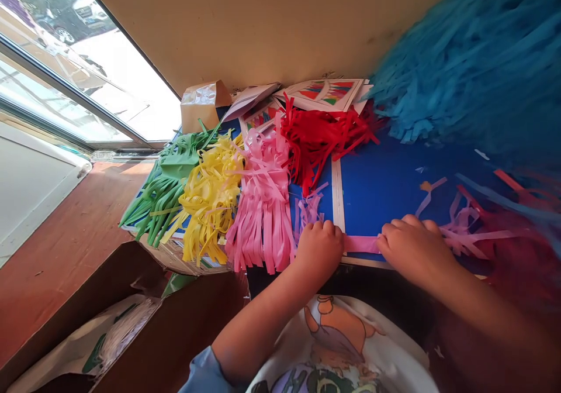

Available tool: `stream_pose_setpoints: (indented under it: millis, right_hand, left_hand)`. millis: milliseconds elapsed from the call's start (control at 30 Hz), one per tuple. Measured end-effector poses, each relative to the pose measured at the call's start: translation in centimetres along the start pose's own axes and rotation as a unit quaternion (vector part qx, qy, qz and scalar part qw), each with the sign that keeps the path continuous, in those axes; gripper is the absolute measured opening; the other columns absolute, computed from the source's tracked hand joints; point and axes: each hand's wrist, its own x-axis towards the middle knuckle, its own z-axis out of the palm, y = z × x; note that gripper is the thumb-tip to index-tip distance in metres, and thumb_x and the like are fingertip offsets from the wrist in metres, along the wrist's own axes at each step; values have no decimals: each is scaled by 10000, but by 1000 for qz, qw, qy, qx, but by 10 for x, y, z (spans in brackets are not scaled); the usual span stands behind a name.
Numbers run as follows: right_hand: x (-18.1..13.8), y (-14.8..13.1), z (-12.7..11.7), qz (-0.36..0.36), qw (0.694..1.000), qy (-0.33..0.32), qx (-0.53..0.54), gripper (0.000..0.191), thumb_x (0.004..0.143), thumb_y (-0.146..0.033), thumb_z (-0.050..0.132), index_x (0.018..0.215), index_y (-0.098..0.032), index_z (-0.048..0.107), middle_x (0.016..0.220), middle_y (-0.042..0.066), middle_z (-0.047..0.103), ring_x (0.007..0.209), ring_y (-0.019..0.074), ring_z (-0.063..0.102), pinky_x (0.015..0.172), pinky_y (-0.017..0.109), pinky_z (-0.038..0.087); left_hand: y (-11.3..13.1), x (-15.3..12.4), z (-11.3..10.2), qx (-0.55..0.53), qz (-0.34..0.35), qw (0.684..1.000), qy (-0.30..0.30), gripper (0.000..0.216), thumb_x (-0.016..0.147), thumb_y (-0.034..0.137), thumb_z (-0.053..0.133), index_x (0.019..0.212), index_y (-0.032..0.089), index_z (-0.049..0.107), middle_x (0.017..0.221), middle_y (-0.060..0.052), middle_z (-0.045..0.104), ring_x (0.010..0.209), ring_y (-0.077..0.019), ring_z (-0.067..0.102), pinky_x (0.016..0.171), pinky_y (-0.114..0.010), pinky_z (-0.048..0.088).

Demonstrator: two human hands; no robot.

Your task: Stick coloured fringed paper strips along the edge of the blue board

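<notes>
Pink, thin and paper-like, the flat band (362,244) I am watching lies right of centre in the lower half of the frame, drawn straight between the two hands. I see the left hand (321,245) closed on its left end and the right hand (412,247) closed on the other, the two well apart with the band bridging them. Loose pink fringe (310,207) shows just above the left hand, and more pale pink strips (467,226) spread out beyond the right one.

Under all this I have the blue tabletop (385,176), with a pale line (337,191) running down it near the centre. Fringed bundles lie side by side left of the hands: green (173,168), then yellow (213,200), then pink (265,206), with a red bundle (322,138) higher up, near the centre. Behind the red one I make out printed packets (326,93) by the wall. Blue fringe (468,71) fills my upper right; darker reddish strips blur at the right edge. At lower left stands an open cardboard box (197,323), below the tabletop's edge
</notes>
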Motion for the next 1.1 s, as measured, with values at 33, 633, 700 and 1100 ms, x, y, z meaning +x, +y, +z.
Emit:
stream_pose_setpoints:
  millis: [33, 633, 700, 1100]
  right_hand:
    - [1, 1, -1, 0, 1000, -7, 5, 308, 866, -202, 354, 712, -171, 618, 825, 82, 632, 898, 264, 509, 678, 358, 266]
    - [-9, 11, 17, -19, 957, 282, -69, 225, 816, -170, 455, 990, -104, 581, 992, 131, 616, 896, 260, 541, 800, 411, 318]
    - [-11, 28, 21, -20, 945, 322, -45, 274, 851, -206, 428, 1062, -89, 557, 1095, 151, 596, 976, 280, 530, 880, 451, 304]
    - [-35, -58, 58, -155, 920, 345, 100, 647, 902, -535, 256, 1221, -32, 506, 1303, 166, 490, 1245, 261, 389, 1033, 419, 265]
  left_hand:
    - [-1, 1, 0, 0, 3, 1000, -4, 175, 883, 132, 437, 903, 113, 610, 852, -99, 605, 804, -228, 598, 652, -328, 462]
    - [-7, -2, 10, 79, 67, 986, 127, 141, 895, 172, 410, 949, 155, 539, 987, -77, 563, 801, -208, 541, 625, -315, 424]
    - [-9, -2, 10, 82, 71, 986, 123, 143, 895, 172, 412, 954, 154, 542, 996, -78, 565, 802, -205, 538, 627, -312, 417]
    - [-6, -4, 9, 71, 26, 986, 146, 141, 899, 188, 420, 896, 150, 556, 1011, -82, 595, 813, -213, 545, 674, -333, 432]
